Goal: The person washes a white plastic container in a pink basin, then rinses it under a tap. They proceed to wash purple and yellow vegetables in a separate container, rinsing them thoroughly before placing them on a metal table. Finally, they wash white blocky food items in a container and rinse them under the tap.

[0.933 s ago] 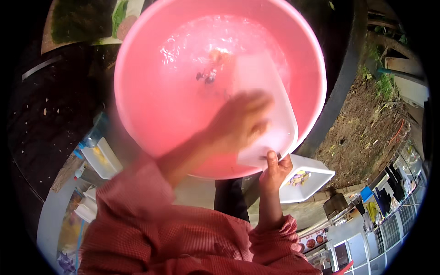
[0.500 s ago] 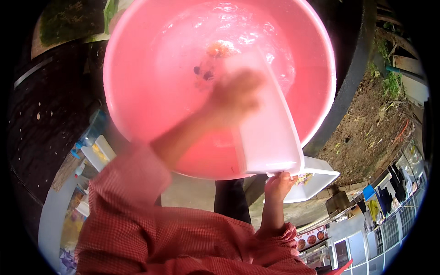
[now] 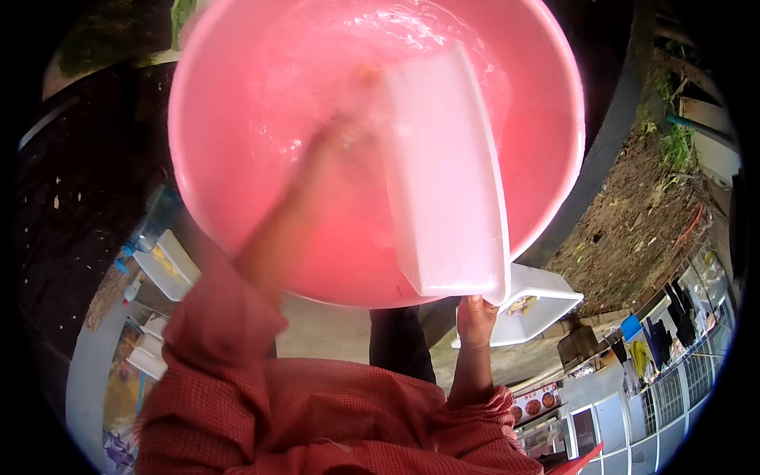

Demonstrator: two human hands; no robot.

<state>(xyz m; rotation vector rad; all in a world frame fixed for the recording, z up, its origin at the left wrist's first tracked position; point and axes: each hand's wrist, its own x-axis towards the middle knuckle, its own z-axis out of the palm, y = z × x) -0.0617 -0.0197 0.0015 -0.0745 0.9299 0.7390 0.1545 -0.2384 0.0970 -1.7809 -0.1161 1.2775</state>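
A large round pink basin [image 3: 237, 158] holds rippling water. The white rectangular tub [image 3: 451, 190] leans into it, its far end over the water and its near end at the basin's front rim. My right hand [image 3: 476, 321] is closed on the tub's near end. My left hand [image 3: 348, 131] reaches into the basin just left of the tub, smeared by motion, so its fingers cannot be made out. Beyond it, a small orange patch [image 3: 366, 74] shows faintly in the water; what it is I cannot tell.
A second white tub [image 3: 546, 305] with something yellowish inside stands behind my right hand. At the left are a white tray [image 3: 169, 265], a clear blue bottle [image 3: 158, 218] and smaller white containers [image 3: 149, 352]. Bare soil [image 3: 625, 222] lies to the right, past a dark curved edge.
My left hand has moved left, off the tub's side and down toward the water. The tub has shifted slightly left, with my right hand still at its near end.
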